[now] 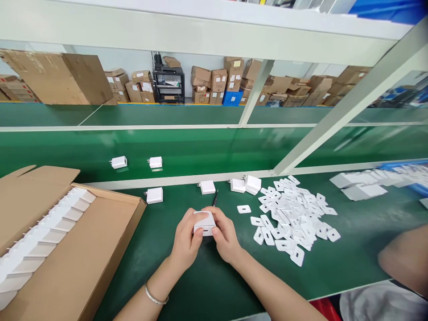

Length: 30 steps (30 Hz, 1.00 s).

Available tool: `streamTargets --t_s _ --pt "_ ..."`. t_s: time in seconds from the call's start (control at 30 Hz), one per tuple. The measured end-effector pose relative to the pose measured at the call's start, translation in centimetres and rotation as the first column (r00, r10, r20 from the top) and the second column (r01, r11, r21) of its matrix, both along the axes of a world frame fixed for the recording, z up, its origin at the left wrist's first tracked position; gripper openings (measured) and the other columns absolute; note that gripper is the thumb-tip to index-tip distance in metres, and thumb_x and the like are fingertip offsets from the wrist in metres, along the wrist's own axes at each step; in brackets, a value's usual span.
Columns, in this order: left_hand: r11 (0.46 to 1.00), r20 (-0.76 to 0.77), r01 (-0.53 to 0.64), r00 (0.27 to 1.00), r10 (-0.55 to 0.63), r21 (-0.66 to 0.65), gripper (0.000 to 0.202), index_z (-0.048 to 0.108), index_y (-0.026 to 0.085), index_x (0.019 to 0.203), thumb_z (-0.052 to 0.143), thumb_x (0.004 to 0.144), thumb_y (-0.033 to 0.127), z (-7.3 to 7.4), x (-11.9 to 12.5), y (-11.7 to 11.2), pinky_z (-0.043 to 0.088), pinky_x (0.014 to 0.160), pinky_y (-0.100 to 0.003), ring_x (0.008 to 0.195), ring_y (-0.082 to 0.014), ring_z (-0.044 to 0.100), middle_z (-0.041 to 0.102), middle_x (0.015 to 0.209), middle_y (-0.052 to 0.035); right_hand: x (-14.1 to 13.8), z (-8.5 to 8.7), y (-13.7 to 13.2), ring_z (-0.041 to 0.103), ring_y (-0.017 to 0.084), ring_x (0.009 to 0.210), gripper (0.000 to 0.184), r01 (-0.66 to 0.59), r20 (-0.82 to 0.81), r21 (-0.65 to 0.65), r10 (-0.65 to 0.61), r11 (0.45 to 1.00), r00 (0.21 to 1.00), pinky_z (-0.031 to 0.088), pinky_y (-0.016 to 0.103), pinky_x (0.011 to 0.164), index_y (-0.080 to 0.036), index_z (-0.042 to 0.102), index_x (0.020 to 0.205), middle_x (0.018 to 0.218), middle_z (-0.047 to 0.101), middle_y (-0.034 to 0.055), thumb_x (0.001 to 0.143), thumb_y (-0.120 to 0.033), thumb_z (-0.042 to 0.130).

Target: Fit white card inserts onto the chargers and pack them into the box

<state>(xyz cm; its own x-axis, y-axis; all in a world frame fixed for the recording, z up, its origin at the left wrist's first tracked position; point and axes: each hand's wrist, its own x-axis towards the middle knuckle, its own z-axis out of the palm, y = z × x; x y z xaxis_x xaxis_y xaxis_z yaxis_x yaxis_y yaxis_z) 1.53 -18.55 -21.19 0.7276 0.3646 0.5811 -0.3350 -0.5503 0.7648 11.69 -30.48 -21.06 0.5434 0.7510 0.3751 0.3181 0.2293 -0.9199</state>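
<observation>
Both of my hands hold one white charger block (203, 223) over the green table, just in front of me. My left hand (185, 243) grips its left side with the thumb on top. My right hand (225, 236) closes on its right side, and a thin dark tool (215, 198) sticks up from behind those fingers. A single white label piece (244, 208) lies just right of my hands.
A pile of several white label pieces (294, 214) lies to the right. Loose white chargers (154, 195) sit along the table's back edge, two more (119, 162) on the green belt. An open cardboard box (100, 249) with a row of chargers stands left. Another person's arm (404, 261) shows at right.
</observation>
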Motion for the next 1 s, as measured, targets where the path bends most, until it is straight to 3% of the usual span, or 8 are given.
streamTargets --t_s 0.2,0.4,0.67,0.87,1.0 --pt "0.998 -0.023 0.013 1.000 -0.014 -0.059 0.028 0.059 0.025 0.125 0.038 0.108 0.029 0.04 -0.02 0.14 0.042 0.069 -0.024 0.079 -0.0136 0.049 0.053 0.096 -0.0032 -0.29 0.57 0.42 0.053 0.015 0.072 0.036 -0.019 -0.148 -0.053 0.011 0.998 0.989 0.041 0.028 0.063 -0.021 0.059 0.120 0.082 0.057 0.0025 0.098 -0.049 0.056" --pt "0.995 -0.015 0.057 0.998 -0.058 -0.080 0.029 0.061 0.027 0.126 0.039 0.108 0.031 0.12 0.08 0.38 0.040 0.069 -0.025 0.079 -0.0138 0.049 0.054 0.096 -0.0032 -0.33 0.64 0.47 0.052 0.014 0.070 0.037 0.001 -0.134 -0.050 -0.008 0.999 0.991 0.039 0.027 0.060 -0.020 0.058 0.120 0.090 0.062 0.0047 0.096 -0.048 0.058" --pt "0.942 -0.179 0.116 0.967 -0.179 -0.315 0.047 0.059 0.024 0.132 0.023 0.110 0.045 -0.07 0.44 0.89 0.043 0.099 -0.037 0.112 -0.0227 0.056 0.060 0.124 -0.0094 0.24 0.05 0.99 0.057 0.015 0.072 0.040 -0.006 -0.314 -0.116 -0.031 0.993 0.949 0.049 0.028 0.068 -0.018 0.060 0.114 0.084 0.062 0.0035 0.097 -0.055 0.057" --pt "0.980 -0.195 0.065 0.975 -0.103 -0.190 0.034 0.061 0.024 0.130 0.038 0.108 0.036 -0.16 0.25 0.69 0.043 0.095 -0.034 0.106 -0.0207 0.056 0.063 0.122 -0.0085 0.30 0.52 0.80 0.059 0.015 0.078 0.041 -0.049 -0.313 -0.078 0.022 0.996 0.949 0.053 0.029 0.072 -0.019 0.060 0.114 0.090 0.063 0.0043 0.098 -0.056 0.054" --pt "0.987 -0.152 0.065 0.984 -0.088 -0.146 0.031 0.062 0.023 0.126 0.040 0.107 0.035 0.11 0.13 0.56 0.045 0.083 -0.032 0.094 -0.0194 0.056 0.064 0.113 -0.0081 0.22 0.91 0.76 0.057 0.013 0.074 0.037 -0.048 -0.316 -0.090 0.018 0.995 0.949 0.049 0.027 0.068 -0.018 0.060 0.110 0.088 0.061 0.0031 0.097 -0.053 0.058"
